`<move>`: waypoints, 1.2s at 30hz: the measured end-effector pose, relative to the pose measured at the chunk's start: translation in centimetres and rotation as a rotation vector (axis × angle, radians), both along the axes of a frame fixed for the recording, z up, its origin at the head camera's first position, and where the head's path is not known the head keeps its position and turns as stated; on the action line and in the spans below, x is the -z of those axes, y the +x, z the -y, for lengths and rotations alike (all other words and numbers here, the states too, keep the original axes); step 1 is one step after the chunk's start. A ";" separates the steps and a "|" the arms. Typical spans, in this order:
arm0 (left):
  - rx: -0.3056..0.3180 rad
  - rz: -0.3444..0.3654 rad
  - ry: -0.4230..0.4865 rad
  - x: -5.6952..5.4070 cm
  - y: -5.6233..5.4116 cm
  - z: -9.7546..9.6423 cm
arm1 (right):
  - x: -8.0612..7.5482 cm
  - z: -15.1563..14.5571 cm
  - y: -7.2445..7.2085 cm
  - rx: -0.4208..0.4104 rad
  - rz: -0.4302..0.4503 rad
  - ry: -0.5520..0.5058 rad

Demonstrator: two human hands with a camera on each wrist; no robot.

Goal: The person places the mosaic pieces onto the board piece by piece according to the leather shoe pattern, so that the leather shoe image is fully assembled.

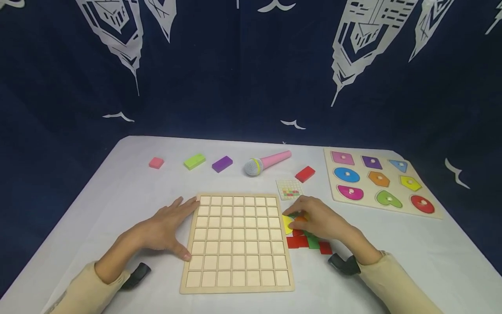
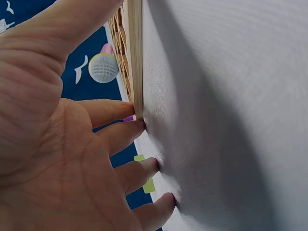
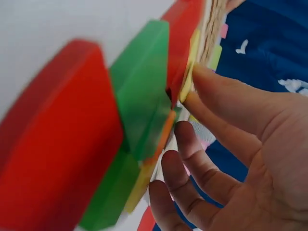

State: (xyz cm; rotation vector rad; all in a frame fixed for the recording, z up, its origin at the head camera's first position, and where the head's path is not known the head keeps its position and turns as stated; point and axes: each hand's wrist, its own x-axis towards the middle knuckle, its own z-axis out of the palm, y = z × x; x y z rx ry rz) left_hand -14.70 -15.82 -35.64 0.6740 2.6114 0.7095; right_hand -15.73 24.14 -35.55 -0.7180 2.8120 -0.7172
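Observation:
A wooden grid board (image 1: 237,240) with rows of square cells lies flat in the middle of the head view. My left hand (image 1: 164,226) rests at its left edge, fingers spread, with the thumb and a fingertip touching the frame. Beyond the right edge, my right hand (image 1: 319,218) pinches a yellow tile (image 1: 287,224) between thumb and index finger. Under and around that hand is a small pile of tiles, including a red tile (image 1: 301,241) and a green tile (image 3: 142,91). Part of the pile is hidden by the hand.
Behind the board lie a pink microphone (image 1: 274,159), a patterned card (image 1: 289,189), a red block (image 1: 305,174), a purple block (image 1: 222,164), a green block (image 1: 194,162) and a pink block (image 1: 156,163). A shape puzzle board (image 1: 368,198) sits at the back right.

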 end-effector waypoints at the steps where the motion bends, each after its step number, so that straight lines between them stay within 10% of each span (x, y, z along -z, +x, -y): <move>1: -0.003 0.000 -0.002 0.0 0.0 0.0 | 0.0 0.1 -0.1 0.000 -0.004 -0.004; 18: 0.011 -0.008 -0.014 -0.1 0.1 0.0 | -0.7 1.8 -0.9 0.048 -0.006 -0.042; 36: 0.007 0.002 -0.034 -0.1 0.0 0.3 | -1.4 12.1 -2.4 -0.287 0.070 -0.184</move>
